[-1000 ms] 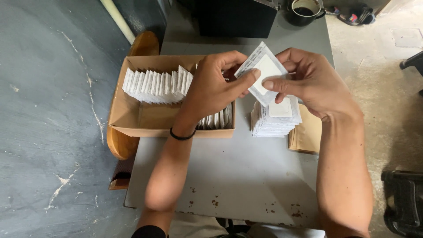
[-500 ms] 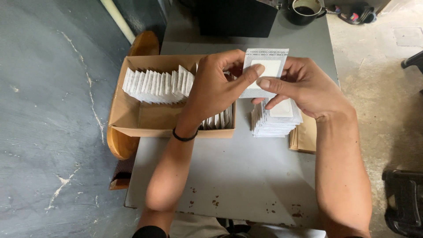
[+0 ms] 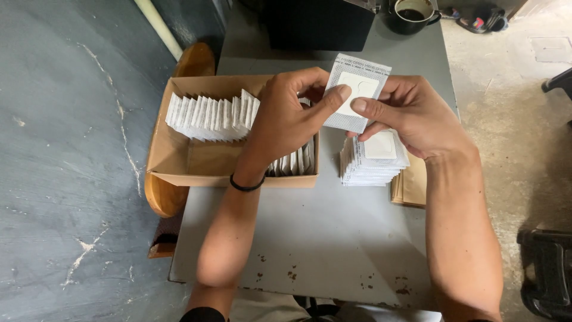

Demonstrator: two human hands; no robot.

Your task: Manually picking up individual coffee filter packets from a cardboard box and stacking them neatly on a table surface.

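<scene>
A small white square sachet (image 3: 356,90) is held up between both hands above the table. My left hand (image 3: 286,116) pinches its left edge with thumb and fingers. My right hand (image 3: 411,116) grips its right edge. Under my right hand lies a stack of the same white sachets (image 3: 370,164) on the grey table (image 3: 316,238). Under my left hand stands an open cardboard box (image 3: 179,158) with a row of upright sachets (image 3: 208,116) inside. A black band sits on my left wrist.
Flat brown paper pieces (image 3: 411,188) lie right of the stack. A black box (image 3: 319,24) and a dark mug (image 3: 412,13) stand at the table's far edge. A wooden stool (image 3: 193,62) sits under the carton, left of the table. A dark object (image 3: 545,280) is on the floor at right.
The sachet was turned from a tilted position to nearly square and raised a little between both hands. The hands stayed over the box and stack.
</scene>
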